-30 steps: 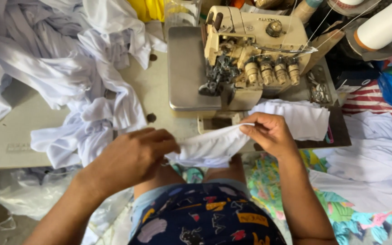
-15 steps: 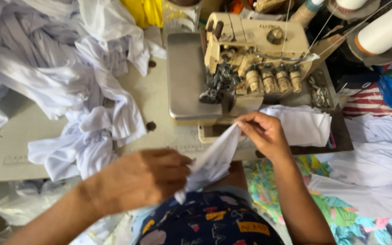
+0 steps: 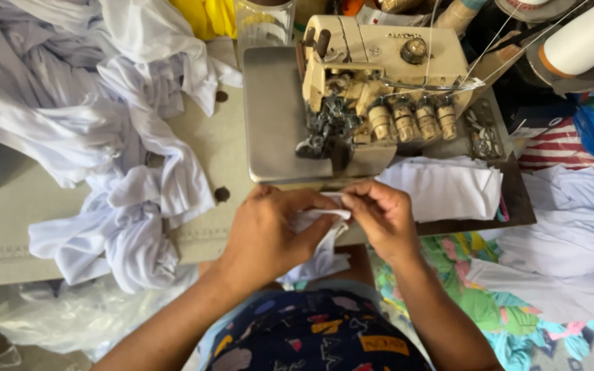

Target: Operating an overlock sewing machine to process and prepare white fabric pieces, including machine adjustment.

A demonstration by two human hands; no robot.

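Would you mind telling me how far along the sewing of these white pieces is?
Done: folded white pieces stacked beside the overlock machine. In hand: left hand and right hand pinch a white piece. Left: the white heap on the table.

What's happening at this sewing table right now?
A person seated at a sewing machine holds a small piece of white cloth between both hands, just in front of the machine's plate. The left hand and right hand pinch it at its top edge, fingertips close together. A folded stack of white pieces lies to the right, and a heap of white garments covers the table on the left.
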